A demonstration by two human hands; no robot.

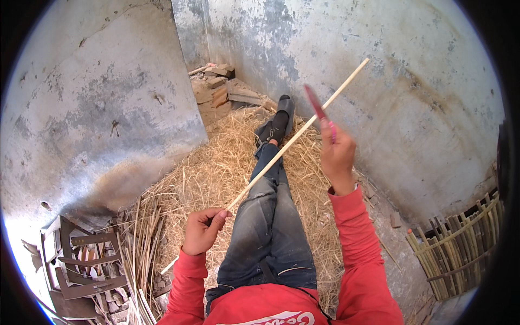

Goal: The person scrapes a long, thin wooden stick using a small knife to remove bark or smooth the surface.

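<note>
A long pale strip of split wood or bamboo (281, 151) runs slantwise from beneath my left wrist up to the far right. My left hand (205, 230) is closed around its lower part, thumb on top. In my right hand (338, 157) is a knife (315, 103) with a pink handle and a reddish blade, its tip upward. The blade lies close to the strip's upper part and looks slightly smeared; whether it touches the strip I cannot tell.
Fine shavings (216, 157) cover the floor around my outstretched legs (265, 216). Thin strips (143, 238) lie at the left beside a dark broken frame (89, 260). A slatted wooden basket-like piece (460, 249) stands at the right. Bricks (219, 70) lie by the worn walls.
</note>
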